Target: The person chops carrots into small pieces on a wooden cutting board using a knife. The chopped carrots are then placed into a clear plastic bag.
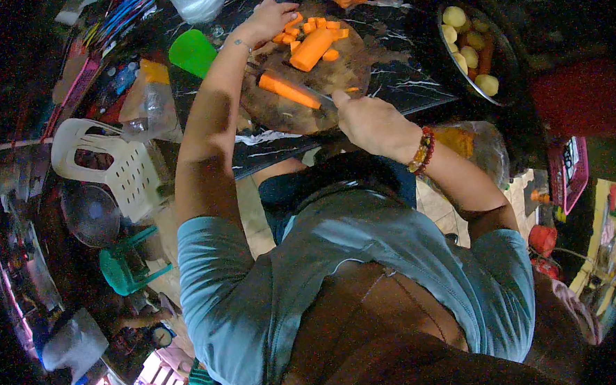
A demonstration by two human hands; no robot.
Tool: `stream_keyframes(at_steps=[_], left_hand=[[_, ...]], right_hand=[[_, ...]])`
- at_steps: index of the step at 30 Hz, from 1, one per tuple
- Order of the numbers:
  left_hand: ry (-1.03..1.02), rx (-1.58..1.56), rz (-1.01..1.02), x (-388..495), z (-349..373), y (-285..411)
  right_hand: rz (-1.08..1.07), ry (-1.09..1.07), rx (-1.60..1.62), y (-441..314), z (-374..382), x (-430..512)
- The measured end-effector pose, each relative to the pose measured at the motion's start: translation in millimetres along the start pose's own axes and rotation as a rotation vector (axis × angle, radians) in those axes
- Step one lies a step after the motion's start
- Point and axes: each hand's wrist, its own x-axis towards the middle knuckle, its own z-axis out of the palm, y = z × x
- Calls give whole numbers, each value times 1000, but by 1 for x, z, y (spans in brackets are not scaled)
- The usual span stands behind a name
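Note:
A round wooden chopping board point(272, 108) lies on the dark marble-patterned table. My right hand point(375, 123) is closed on a knife point(319, 94), whose blade points up and left behind a tapered carrot piece point(288, 91). At the board's far left, my left hand point(273, 20) touches small cut carrot pieces point(290, 32); whether it grips one is not plain. A thick peeled carrot section point(312, 50) rests in the middle of the board, with more cut pieces behind it and a carrot slice point(330, 55) at its right.
To the right, a metal basin point(491, 98) holds peeled potatoes point(469, 57) and carrots. A green plastic cup point(192, 53) lies left of the board. Plastic bags point(196, 2) are at the table's far side. A white plastic chair point(129, 175) and green stool point(119, 270) stand at left.

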Motion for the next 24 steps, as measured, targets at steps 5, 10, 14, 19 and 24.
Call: stream_keyframes(at_steps=[5,10,14,19,24], left_hand=[[44,-199,39,-34,-53,28],[232,17,99,-84,-84,69],[271,127,123,-87,-61,74],[146,-63,37,-81,-30,61],[94,-147,-32,-80,-20,54]], right_hand=[[-52,34,-10,3,1,1],[-79,33,-19,5,-5,2],[-73,41,-18,3,-5,2],[-74,32,-29,2,-3,1],[-96,7,-85,-3,-17,4]])
